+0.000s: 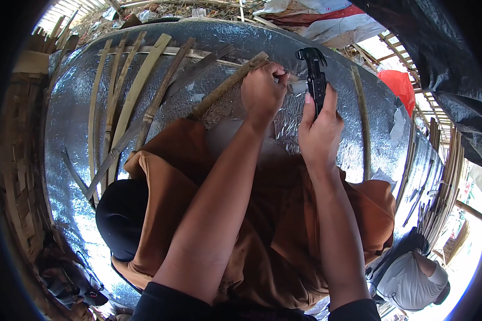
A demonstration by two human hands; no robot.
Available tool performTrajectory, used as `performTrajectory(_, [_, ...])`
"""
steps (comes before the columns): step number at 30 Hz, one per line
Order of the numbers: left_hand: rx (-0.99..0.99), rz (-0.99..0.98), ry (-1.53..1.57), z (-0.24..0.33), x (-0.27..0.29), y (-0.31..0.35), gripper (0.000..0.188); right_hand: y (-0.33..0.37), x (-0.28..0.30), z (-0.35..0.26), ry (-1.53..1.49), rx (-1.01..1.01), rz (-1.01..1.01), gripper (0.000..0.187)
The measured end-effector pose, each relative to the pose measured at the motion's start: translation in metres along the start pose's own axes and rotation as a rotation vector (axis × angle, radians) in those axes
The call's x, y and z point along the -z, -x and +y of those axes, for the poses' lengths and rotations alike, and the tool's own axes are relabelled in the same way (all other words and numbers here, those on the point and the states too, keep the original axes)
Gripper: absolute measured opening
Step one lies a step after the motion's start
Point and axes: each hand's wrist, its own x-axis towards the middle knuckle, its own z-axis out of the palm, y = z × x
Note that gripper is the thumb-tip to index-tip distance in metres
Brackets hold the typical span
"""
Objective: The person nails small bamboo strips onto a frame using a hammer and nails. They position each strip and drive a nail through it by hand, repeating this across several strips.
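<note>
My right hand (321,125) is wrapped round the black handle of a small claw hammer (317,80), which looks like a folding multi-tool. Its head points up and away, with the claw to the right. To the left of it, my left hand (262,91) is closed in a pinch; whatever its fingertips hold is too small to make out. A bamboo stick (225,88) slants up from my knee to just behind that hand, its cut end showing past the knuckles. Between the two hands there is a small gap. Brown cloth (171,182) covers my lap.
Silver foil sheeting (383,123) lies under and around me. Several bamboo strips (139,80) rest on it at the left, and a single strip (361,123) at the right. A person in a grey shirt (412,281) is at the lower right. Black plastic sheet (439,48) hangs upper right.
</note>
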Motion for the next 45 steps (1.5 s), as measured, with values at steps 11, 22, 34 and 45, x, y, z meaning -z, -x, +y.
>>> performTrajectory(11, [-0.090, 0.035, 0.007, -0.004, 0.001, -0.001, 0.018, 0.000, -0.002, 0.005, 0.155, -0.149, -0.297, 0.034])
performTrajectory(22, [-0.138, 0.062, 0.025, -0.001, 0.004, 0.000, 0.016, 0.003, -0.002, 0.007, 0.083, -0.012, -0.162, 0.040])
performTrajectory(34, [-0.017, -0.021, 0.033, 0.000, 0.003, -0.002, 0.017, -0.003, -0.004, 0.005, -0.006, 0.042, 0.049, 0.040])
performTrajectory(45, [-0.071, 0.027, 0.036, 0.000, 0.002, 0.001, 0.015, -0.004, 0.001, 0.006, 0.112, -0.125, -0.152, 0.037])
